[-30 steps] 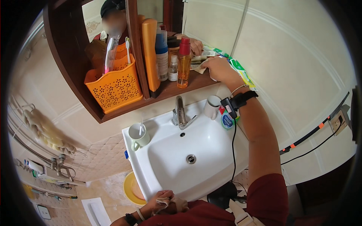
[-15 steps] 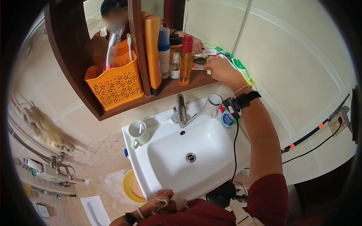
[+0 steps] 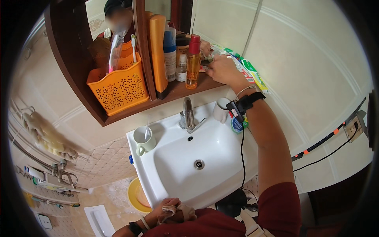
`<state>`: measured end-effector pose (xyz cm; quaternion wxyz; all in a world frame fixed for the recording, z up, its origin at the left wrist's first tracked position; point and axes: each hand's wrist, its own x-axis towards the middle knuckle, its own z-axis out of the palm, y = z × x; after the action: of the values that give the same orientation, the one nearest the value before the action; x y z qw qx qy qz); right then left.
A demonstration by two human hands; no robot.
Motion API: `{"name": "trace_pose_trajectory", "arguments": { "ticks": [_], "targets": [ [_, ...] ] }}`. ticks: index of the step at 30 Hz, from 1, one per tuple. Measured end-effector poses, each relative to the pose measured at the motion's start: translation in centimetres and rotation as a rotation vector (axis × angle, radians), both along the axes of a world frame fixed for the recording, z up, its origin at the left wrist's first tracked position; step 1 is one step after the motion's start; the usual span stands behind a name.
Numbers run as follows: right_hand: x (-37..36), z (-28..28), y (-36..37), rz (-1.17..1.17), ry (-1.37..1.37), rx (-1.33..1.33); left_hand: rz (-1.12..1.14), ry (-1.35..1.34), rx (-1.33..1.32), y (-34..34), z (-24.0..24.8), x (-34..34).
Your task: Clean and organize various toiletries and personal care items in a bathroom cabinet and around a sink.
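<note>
Left hand (image 3: 161, 207) clenched on a cloth (image 3: 189, 213) near the sink (image 3: 217, 146). Right hand (image 3: 225, 70) far right on the shelf (image 3: 209, 83), fingers bent beside packets (image 3: 254, 75); can't tell whether it's gripping anything. Best to lift small items singly, knuckles clear of the red-capped bottle (image 3: 192, 65), likely easy to tip. Sink white, mug (image 3: 145, 137) on left. Far: wooden shelving, mirror (image 3: 96, 25), tiled wall (image 3: 304, 67) right.

What may be held at far right by the bare right hand (image 3: 225, 72) is hidden. A green-and-blue packet (image 3: 237, 126) is partly covered by the black wrist-worn box (image 3: 235, 111). The brown wooden cabinet (image 3: 67, 59) is cut off at top.
</note>
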<state>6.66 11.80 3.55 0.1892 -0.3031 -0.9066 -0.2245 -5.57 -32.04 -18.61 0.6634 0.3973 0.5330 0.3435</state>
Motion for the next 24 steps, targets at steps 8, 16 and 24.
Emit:
{"name": "trace_pose_trajectory", "arguments": {
  "ticks": [8,16,24],
  "targets": [
    [0.4,-0.2,2.2,0.084,0.118,0.075,0.039,-0.031,-0.086,-0.4,0.0,-0.2],
    [2.4,1.4,3.0,0.203,0.442,0.080,0.020,-0.007,-0.104,-0.8,-0.3,-0.3],
    [4.0,1.6,1.7,-0.307,0.325,0.103,0.292,-0.147,-0.465,-0.3,-2.2,0.2]
  ]
}}
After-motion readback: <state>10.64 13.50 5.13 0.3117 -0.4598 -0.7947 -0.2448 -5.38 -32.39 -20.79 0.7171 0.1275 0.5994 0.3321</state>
